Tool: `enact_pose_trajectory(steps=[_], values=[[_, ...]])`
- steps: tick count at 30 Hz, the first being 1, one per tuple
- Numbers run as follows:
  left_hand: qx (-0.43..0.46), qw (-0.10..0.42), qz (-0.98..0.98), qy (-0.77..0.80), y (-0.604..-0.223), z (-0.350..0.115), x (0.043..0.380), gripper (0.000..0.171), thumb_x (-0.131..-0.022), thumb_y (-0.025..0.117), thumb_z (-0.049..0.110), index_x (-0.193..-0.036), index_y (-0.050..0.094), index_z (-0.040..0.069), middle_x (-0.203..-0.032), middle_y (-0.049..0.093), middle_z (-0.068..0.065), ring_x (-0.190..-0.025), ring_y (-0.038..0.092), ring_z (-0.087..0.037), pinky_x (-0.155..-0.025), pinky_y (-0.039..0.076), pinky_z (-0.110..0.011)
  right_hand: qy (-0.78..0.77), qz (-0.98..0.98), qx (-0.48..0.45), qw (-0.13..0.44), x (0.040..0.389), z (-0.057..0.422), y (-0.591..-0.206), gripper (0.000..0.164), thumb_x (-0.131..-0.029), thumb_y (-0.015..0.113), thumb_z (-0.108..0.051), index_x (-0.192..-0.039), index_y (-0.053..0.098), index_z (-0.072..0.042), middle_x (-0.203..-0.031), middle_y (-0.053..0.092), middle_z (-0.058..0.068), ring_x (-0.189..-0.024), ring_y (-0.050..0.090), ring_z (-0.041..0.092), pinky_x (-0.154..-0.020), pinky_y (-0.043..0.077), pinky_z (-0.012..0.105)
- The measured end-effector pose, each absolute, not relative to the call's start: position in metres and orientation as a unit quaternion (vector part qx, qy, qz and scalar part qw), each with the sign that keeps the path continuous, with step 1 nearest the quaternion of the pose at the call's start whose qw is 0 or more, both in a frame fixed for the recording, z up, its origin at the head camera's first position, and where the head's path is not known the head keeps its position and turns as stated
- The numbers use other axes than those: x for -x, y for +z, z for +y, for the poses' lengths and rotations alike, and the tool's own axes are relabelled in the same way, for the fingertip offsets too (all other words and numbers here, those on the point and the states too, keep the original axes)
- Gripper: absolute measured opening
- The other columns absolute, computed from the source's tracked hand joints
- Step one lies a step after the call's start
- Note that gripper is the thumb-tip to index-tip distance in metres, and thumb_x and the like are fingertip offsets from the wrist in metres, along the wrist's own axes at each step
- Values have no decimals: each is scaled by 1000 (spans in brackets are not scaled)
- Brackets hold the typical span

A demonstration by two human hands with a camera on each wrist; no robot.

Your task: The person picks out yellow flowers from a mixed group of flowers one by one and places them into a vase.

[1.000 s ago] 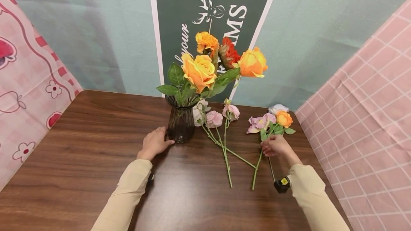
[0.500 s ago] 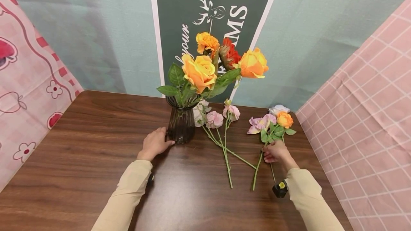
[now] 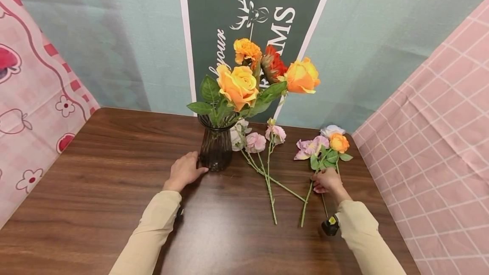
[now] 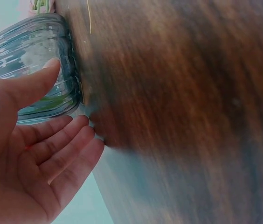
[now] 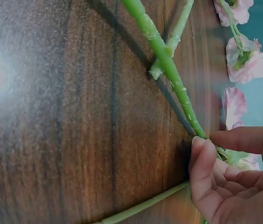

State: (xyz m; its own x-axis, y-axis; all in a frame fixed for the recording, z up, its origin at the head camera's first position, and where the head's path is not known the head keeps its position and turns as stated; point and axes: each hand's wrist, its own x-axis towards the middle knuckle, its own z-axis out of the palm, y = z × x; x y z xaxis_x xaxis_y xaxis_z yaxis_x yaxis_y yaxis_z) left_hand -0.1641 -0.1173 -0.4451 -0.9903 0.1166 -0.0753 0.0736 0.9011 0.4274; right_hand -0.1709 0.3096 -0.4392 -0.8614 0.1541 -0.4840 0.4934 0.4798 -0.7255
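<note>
On the table stands a dark ribbed glass vase (image 3: 216, 150) with orange roses (image 3: 238, 86), an orange carnation (image 3: 247, 51) and a red flower (image 3: 273, 65) in it. My left hand (image 3: 185, 171) rests beside the vase's base, fingers extended and thumb by its lower front. In the left wrist view the thumb overlaps the glass (image 4: 43, 46). At the right, my right hand (image 3: 327, 180) pinches a green flower stem (image 3: 305, 209) between thumb and forefinger, just below the leaves. The stem lies low over the table; which bloom it bears is unclear.
Pale pink flowers (image 3: 255, 142) lie right of the vase, stems crossing towards the front. A purple-pink flower (image 3: 312, 146), an orange one (image 3: 338, 142) and a white one (image 3: 331, 130) lie beyond my right hand. Pink cloth (image 3: 431, 139) hangs at the right edge.
My right wrist and forearm have shifted slightly left and towards me, and the hand has turned a little. The left hand, vase and lying flowers look the same.
</note>
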Motion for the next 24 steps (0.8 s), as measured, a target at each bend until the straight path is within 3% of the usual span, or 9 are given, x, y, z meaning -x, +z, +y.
enact_pose_trajectory(steps=[13,24], values=[[-50,48,974,216,-446,-118,164,62,-83,66,33,-125,47,-7,-125,50,-24,-107,51,-41,-85,41,-52,-502,823,-194,181,169,311,-438,6,-84,47,6,-81,50,10,-57,51,8,-46,56,14,-48,51,27],[-50,52,973,217,-445,-118,164,63,-84,65,34,-127,46,-7,-127,48,-24,-109,49,-42,-87,40,-52,-527,802,-195,203,166,315,-434,12,-85,44,6,-93,47,15,-60,50,10,-47,56,15,-50,51,27]])
